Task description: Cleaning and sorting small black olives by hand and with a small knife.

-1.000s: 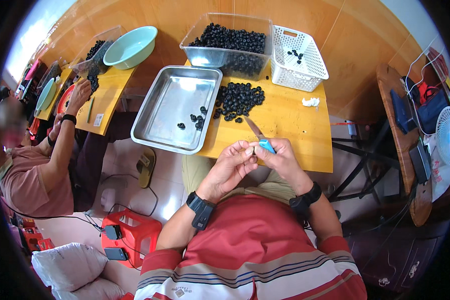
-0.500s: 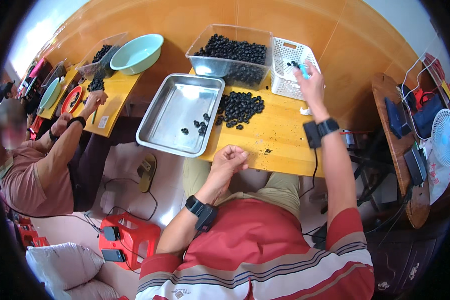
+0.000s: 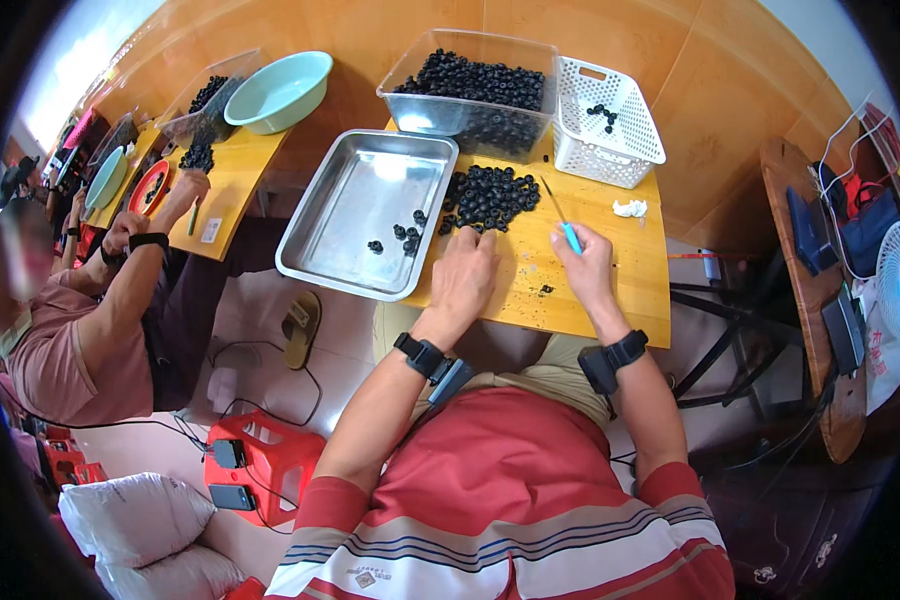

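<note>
Currently left hand (image 3: 467, 268) at black pile (image 3: 494, 194) edge, grip unclear; right hand (image 3: 587, 264) holds knife (image 3: 571, 237), gap between.

Blue-handled knife (image 3: 568, 231), blade pointing forward, beside heaped small black rounds (image 3: 494, 195)

Fingertips of the left hand (image 3: 470, 268) were partly obscured at the near edge of the pile of black pieces (image 3: 493, 195); any grip could not be determined. The right hand (image 3: 590, 262) concealed part of the handle of the knife (image 3: 570, 236). Dark scraps (image 3: 546, 290) were too small to identify. The near edge cut off the striped shirt (image 3: 500, 565). At left, a co-worker's head (image 3: 25, 245) was blurred.
</note>
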Demonstrator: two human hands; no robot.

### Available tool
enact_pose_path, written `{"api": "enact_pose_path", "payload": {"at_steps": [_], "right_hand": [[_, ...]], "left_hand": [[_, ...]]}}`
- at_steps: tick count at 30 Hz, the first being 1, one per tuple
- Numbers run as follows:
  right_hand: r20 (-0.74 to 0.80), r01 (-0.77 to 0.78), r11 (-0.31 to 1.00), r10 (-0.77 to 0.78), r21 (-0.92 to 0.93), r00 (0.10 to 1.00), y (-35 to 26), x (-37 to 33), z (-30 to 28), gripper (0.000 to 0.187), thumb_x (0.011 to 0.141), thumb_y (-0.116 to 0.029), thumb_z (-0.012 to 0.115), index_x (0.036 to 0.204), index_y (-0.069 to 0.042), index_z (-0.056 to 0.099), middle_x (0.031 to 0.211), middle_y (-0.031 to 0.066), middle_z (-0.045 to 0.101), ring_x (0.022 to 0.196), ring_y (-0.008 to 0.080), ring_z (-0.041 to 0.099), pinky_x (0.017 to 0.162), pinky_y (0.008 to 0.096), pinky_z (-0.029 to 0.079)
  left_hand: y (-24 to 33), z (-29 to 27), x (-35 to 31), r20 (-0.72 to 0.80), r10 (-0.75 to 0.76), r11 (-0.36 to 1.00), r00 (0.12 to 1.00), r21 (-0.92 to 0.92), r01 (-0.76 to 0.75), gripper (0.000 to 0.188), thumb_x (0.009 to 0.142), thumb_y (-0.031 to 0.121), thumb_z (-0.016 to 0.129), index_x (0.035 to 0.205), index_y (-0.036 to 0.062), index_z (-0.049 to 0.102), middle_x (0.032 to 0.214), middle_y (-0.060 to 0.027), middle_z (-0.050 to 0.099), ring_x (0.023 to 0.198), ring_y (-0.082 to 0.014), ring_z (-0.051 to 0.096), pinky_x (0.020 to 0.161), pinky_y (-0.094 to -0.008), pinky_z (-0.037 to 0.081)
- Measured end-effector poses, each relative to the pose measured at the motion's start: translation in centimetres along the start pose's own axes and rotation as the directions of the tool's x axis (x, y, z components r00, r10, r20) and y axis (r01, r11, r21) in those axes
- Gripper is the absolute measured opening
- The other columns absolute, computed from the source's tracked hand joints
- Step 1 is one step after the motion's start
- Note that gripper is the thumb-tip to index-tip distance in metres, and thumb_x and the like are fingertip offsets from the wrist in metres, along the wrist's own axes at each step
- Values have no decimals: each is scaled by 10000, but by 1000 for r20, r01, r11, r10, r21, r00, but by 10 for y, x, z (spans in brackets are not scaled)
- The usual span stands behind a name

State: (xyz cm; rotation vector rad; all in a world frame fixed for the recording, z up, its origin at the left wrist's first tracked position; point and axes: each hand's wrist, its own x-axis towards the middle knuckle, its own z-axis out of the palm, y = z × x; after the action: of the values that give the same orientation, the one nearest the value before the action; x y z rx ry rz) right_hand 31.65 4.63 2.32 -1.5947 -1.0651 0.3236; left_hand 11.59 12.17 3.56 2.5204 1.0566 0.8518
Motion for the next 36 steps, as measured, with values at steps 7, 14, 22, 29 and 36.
{"api": "enact_pose_path", "payload": {"at_steps": [7, 14, 22, 29, 36], "right_hand": [[-19, -52, 997, 53, 51, 998, 3, -30, -21, 250, 902, -170, 735, 999, 59, 712, 689, -10, 564, 656, 49, 477, 579, 264, 411], [38, -125, 989, 122, 83, 992, 5, -44, -27, 259, 935, -119, 727, 1116, 64, 705, 828, -53, 601, 728, 19, 497, 632, 204, 419], [105, -106, 990, 96, 98, 990, -12, -60, -11, 255, 925, -134, 717, 1081, 68, 697, 779, -12, 616, 719, 43, 517, 639, 246, 455], [171, -19, 999, 14, 28, 985, -28, -70, -2, 324, 932, -187, 730, 1150, 49, 689, 899, 96, 735, 809, 115, 658, 729, 285, 529], [304, 31, 998, -12, -57, 952, -51, -72, -6, 416, 974, -331, 681, 1167, 37, 690, 963, 191, 731, 870, 240, 723, 792, 334, 553]], "left_hand": [[-12, 16, 12, 92, -39, 986, 995, 166, 23, 164, 913, 164, 650, 1003, 27, 643, 1020, -165, 578, 945, -367, 643, 750, -475, 547], [-10, 11, 3, 76, 14, 999, 997, 34, -16, 176, 904, 174, 677, 983, 21, 640, 1044, -181, 626, 950, -387, 653, 751, -487, 545], [-20, 10, -10, 346, -189, 246, 919, -889, 385, 197, 939, 75, 725, 1119, 24, 663, 876, -34, 685, 801, -115, 671, 714, -276, 575], [-18, -2, -18, 587, -220, -446, 779, -771, 455, 245, 977, 23, 646, 1221, 37, 643, 1068, -75, 707, 984, -162, 698, 898, -295, 608], [-14, -3, -27, 565, -120, -614, 816, -688, 386, 281, 985, 44, 639, 1265, 36, 619, 1071, -83, 697, 985, -172, 695, 926, -293, 603]]}}
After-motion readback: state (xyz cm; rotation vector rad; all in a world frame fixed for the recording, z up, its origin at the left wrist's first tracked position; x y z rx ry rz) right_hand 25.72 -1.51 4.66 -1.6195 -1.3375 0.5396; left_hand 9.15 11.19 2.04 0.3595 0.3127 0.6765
